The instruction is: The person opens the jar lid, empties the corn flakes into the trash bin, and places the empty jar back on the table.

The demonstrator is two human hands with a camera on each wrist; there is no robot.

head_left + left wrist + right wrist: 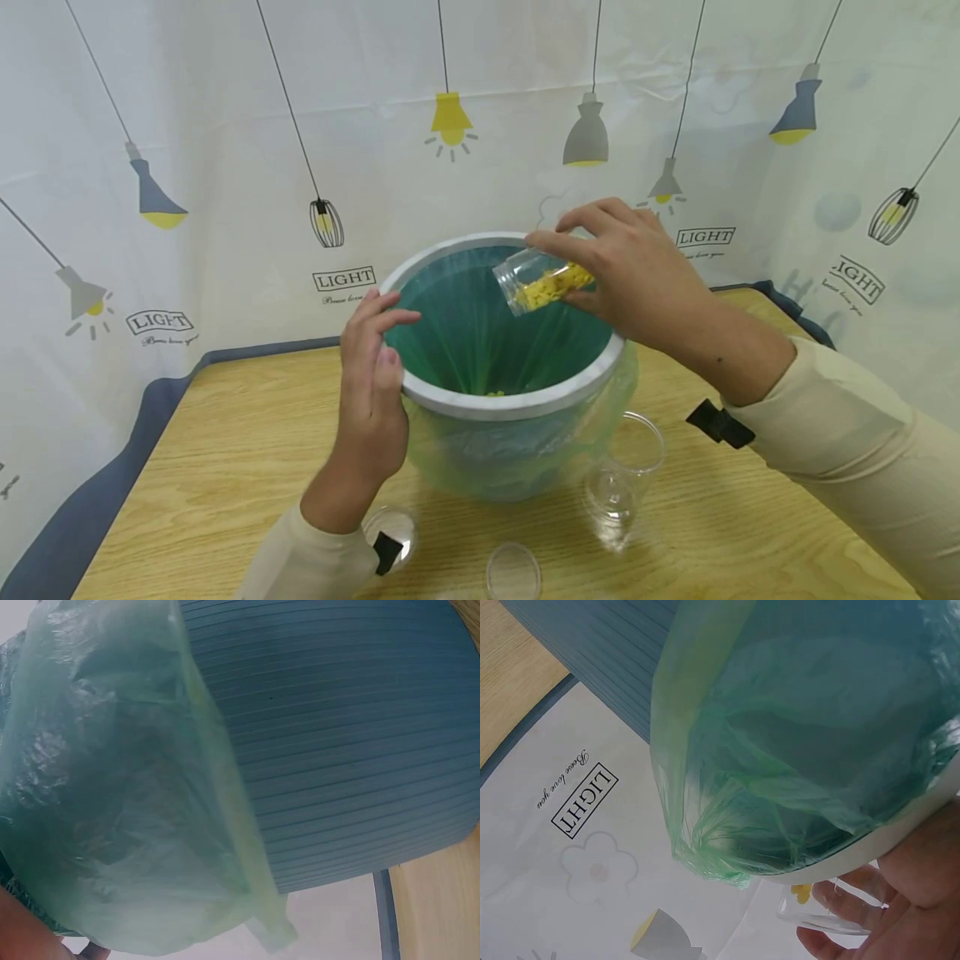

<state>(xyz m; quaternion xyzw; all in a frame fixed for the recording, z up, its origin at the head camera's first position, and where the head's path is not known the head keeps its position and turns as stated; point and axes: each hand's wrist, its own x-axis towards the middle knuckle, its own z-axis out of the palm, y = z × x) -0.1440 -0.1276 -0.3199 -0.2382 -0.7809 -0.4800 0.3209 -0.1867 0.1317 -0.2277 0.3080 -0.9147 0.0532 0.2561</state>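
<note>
My right hand [637,275] holds a small clear jar [525,271] tipped sideways over the trash bin, its mouth toward the left. Yellow pieces [551,287] lie along the jar's lower side. The bin has a white rim [495,406] and a bluish ribbed wall [352,750]. A green plastic bag [127,772] lines it and folds down outside. A few yellow bits [495,394] show low inside the bin. My left hand [367,392] rests against the rim's left side, its fingers extended over the edge. In the left wrist view only part of that hand shows.
A clear plastic cup [618,487] stands to the right of the bin's front. One clear round lid [513,571] lies at the front of the wooden table [247,450]. Another clear round piece [397,529] sits partly behind my left cuff. A printed curtain [495,192] hangs behind.
</note>
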